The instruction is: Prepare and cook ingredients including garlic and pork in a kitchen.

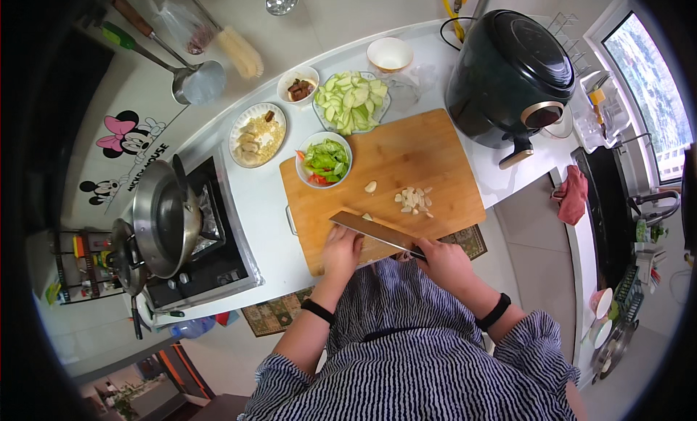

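My right hand (444,262) is closed round the dark handle of a kitchen knife (375,230), whose broad blade slants to the upper left over the wooden cutting board (414,143). At the board's near edge, the fingers of my left hand (342,252) touch or lie close to the blade's far end; whether they press on anything is hidden. A small piece of garlic (367,216) shows just beyond the blade. Farther up lies a whole peeled garlic clove (371,186), with a pile of sliced garlic (414,200) to its right. A bowl of chopped green and red peppers (325,160) sits on the board's left part.
Behind the board stand a plate of sliced pale green vegetable (351,102), a bowl with brown pieces (298,87), a white bowl (390,54) and an oval plate of minced garlic (257,135). An air fryer (506,83) stands right; a wok (166,219) is on the hob at left.
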The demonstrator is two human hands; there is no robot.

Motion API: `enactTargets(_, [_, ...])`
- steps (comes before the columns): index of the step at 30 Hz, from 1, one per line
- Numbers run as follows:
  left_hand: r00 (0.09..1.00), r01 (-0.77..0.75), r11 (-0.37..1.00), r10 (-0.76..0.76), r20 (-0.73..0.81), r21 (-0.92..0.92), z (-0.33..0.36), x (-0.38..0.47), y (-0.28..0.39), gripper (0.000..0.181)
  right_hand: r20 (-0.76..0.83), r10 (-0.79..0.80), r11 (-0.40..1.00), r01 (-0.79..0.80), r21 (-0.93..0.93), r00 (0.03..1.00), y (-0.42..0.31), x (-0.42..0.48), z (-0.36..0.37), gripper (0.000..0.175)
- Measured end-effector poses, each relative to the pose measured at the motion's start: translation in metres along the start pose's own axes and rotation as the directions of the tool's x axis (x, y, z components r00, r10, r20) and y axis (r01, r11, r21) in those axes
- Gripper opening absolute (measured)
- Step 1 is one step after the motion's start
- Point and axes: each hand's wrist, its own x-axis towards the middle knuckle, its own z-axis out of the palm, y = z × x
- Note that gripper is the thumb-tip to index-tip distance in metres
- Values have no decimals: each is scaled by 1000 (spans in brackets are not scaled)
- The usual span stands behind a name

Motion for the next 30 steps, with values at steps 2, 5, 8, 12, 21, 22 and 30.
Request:
enactTargets(2, [1000, -10, 1000, 10, 1, 23, 6, 0, -8, 19, 38, 6, 999, -5, -45, 999, -3, 5, -6, 37])
enactTargets(5, [999, -29, 999, 27, 34, 40, 9, -2, -17, 18, 67, 21, 997, -15, -82, 998, -4, 7, -15, 36])
enactTargets(8, [998, -38, 999, 36, 53, 37, 8, -3, -22, 19, 85, -13, 993, 23, -116, 996, -7, 9, -24, 36])
enactTargets(12, [990, 140, 990, -140, -24, 34, 2, 1, -17, 33, 4, -6, 999, 6, -43, 1000, -5, 8, -20, 36])
enactTargets(21, [951, 279, 960, -276, -140, 2, -42, -11, -35, 51, -90, 96, 974, -75, 214, 991, -7, 0, -15, 39])
enactTargets(22, [997, 78, 983, -75, -20, 165, -47, -8, -35, 51, -85, 101, 962, -76, 261, 991, -7, -1, -13, 39])
enactTargets(30, [942, 21, 993, -58, 331, 114, -37, 3, -37, 23, -192, 53, 942, 15, 334, 980, -8, -6, 2, 31])
